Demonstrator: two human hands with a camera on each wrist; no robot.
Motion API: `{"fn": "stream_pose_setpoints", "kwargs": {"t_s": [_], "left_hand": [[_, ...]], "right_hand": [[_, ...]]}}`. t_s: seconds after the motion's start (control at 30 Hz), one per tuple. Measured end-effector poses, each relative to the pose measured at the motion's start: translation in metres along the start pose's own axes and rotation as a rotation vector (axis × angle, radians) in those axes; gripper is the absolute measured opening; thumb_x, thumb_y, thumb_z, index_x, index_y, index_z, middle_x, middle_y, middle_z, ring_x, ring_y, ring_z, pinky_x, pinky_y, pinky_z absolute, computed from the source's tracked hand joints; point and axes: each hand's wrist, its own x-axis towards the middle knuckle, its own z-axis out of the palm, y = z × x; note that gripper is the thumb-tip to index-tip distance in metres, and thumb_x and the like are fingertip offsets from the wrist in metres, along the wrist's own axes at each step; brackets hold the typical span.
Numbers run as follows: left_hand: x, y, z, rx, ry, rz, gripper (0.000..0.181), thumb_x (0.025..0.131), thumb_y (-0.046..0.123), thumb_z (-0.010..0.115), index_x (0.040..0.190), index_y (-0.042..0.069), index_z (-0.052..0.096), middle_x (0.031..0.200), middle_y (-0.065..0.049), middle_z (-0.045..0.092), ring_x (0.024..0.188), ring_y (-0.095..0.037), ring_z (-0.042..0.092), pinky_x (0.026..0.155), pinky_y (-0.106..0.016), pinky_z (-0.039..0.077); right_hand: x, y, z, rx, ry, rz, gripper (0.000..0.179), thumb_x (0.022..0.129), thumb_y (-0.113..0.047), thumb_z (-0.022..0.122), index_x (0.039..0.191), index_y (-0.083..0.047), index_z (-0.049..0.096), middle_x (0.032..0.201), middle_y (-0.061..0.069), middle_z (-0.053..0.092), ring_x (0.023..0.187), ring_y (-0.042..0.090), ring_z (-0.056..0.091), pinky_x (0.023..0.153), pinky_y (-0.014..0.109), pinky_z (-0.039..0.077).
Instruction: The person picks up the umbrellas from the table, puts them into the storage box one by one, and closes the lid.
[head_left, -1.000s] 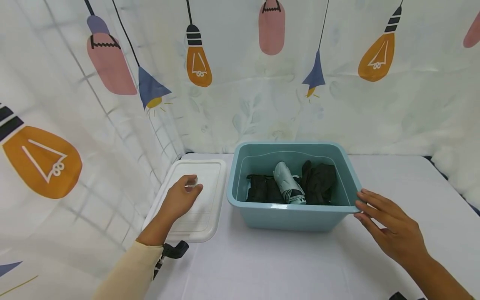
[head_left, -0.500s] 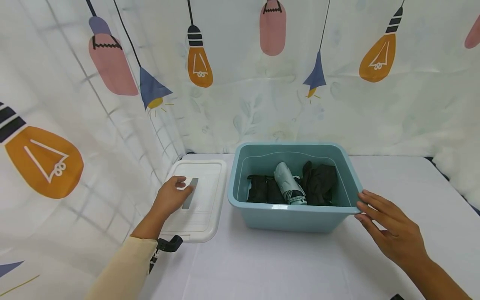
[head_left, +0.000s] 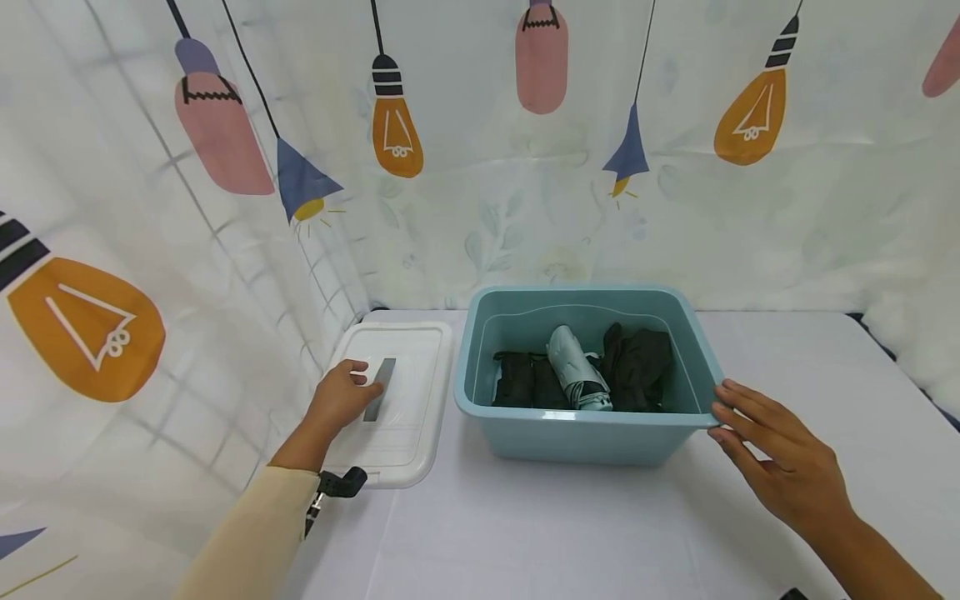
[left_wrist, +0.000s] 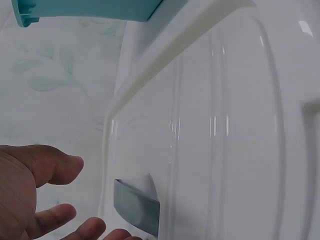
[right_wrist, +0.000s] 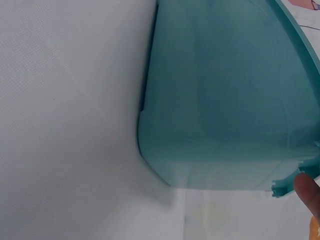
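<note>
A thin grey strip (head_left: 379, 389), slightly curved, rests on a white lid (head_left: 416, 417) at the left. My left hand (head_left: 341, 398) is beside it, thumb near the strip and the other fingers loosely bent. In the left wrist view a gap shows between the thumb and the grey strip (left_wrist: 137, 207). A blue-green storage bin (head_left: 570, 437) stands right of the lid, holding dark folded cloth items (head_left: 641, 367) and a pale blue rolled bundle (head_left: 573, 362). My right hand (head_left: 787, 458) holds the bin's front right corner, fingertips on the rim and thumb below it.
A white cloth covers the table (head_left: 540, 533). Behind it hangs a patterned curtain (head_left: 480, 167), and a second curtain side (head_left: 187, 333) slopes down close to my left hand and the lid. The bin sits near the table's back edge.
My left hand has drawn back slightly to the left and down, its thumb easing away from the grey strip, which now shows on the lid. The right hand stays at the bin's corner.
</note>
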Motion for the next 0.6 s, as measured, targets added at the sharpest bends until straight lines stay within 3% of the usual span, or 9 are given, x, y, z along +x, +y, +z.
{"fn": "stream_pose_setpoints", "kwargs": {"t_s": [0.6], "left_hand": [[0.0101,-0.0039,0.0050,0.010,0.003,-0.051,0.060,0.091,0.022,0.071,0.138,-0.009,0.051,0.129,-0.031,0.061,0.113,-0.043,0.062,0.090,-0.052,0.052]], "right_hand": [[-0.0015,0.0007,-0.0007,-0.013,-0.012,0.000,0.055,0.103,-0.045,0.059,0.108,0.006,0.077,0.113,0.022,0.073,0.128,0.012,0.059,0.103,0.016,0.040]]}}
